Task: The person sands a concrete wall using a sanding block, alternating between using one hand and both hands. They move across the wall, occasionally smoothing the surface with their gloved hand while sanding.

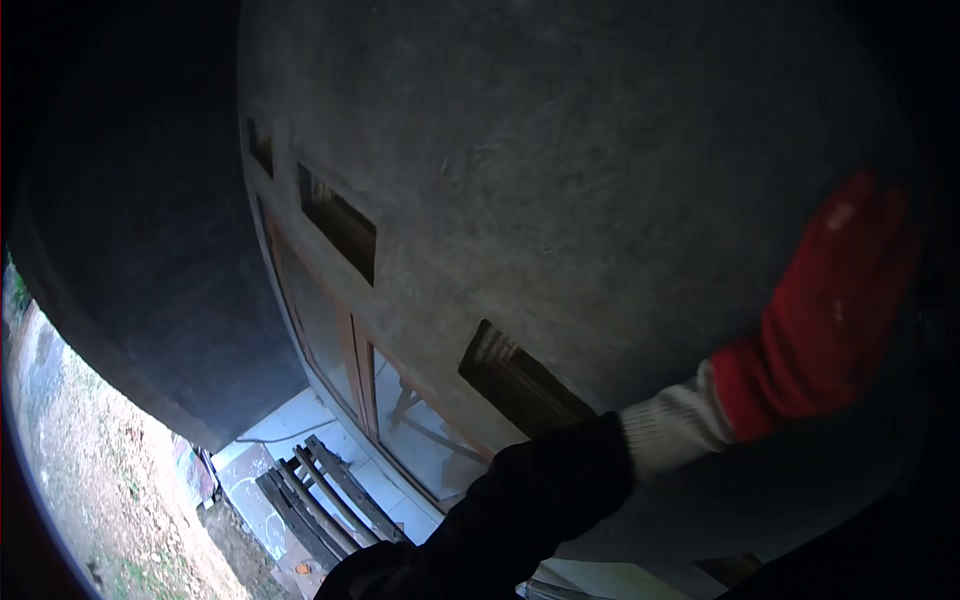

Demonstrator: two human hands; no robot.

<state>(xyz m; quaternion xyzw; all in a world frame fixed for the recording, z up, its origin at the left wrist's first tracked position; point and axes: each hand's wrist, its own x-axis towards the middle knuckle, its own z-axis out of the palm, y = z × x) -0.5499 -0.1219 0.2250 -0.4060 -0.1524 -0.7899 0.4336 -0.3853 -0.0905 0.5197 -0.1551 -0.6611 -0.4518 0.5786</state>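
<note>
My left hand (835,300), in a red glove with a knitted off-white cuff (675,430), reaches across to the right side of the view. Its fingers are stretched out and point upward, close to the dark grey plastered surface (560,200). Whether the glove touches that surface cannot be told in the dim light. Nothing shows in this hand. A black sleeve (540,485) covers the forearm, which enters from the bottom. My right hand does not show.
Rectangular openings (340,225) (520,380) are set in the grey wall. Below them is a wood-framed glass door or window (360,370). A slatted wooden bench (320,500) stands on pale tiles (300,415). Bright, rough ground (110,470) lies at the lower left.
</note>
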